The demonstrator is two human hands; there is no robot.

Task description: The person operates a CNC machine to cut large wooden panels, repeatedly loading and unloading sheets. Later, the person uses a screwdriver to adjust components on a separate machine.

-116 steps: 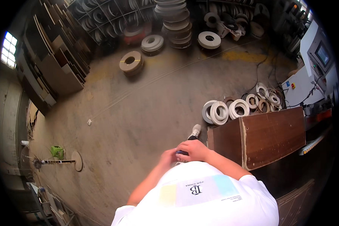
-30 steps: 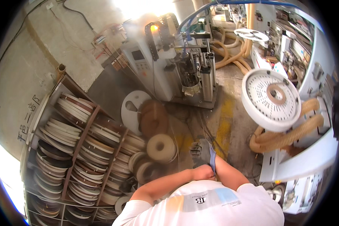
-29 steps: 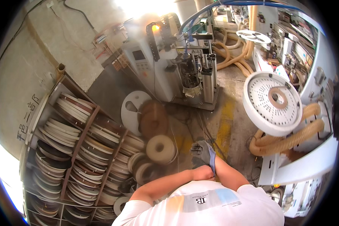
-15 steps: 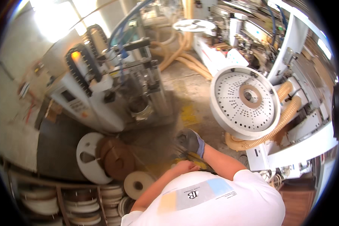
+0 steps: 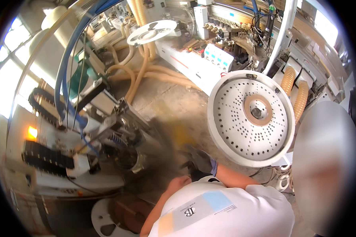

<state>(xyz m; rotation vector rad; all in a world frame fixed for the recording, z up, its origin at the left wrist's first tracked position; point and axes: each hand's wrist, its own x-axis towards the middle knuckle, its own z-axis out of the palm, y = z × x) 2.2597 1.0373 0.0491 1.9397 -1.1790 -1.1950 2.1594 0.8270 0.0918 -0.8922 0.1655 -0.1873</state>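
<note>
My right hand, in a dark grey glove with a bluish cuff, is in front of my body. Its blurred fingers look apart, and nothing shows between them. Bare and close to my white shirt, my left hand is partly smeared, so its finger position is unclear. Neither hand visibly touches equipment. Nearest on the right stands a large white perforated round tray with a raised rim. A brown ring lies around its hub. Left of my hands is a machine with metal clamps and a cylindrical part, blurred.
Blue hoses and black cable chains rise at the left. Beige ducts run over the floor at the back, near a spoked white disc. A long white machine extends behind the tray. A white cut-out reel stands low left.
The view has turned left and moved forward. The machine at left looks larger, and most of the reels have slid out below. My left hand has drawn back; the gloved fingers look more spread.
</note>
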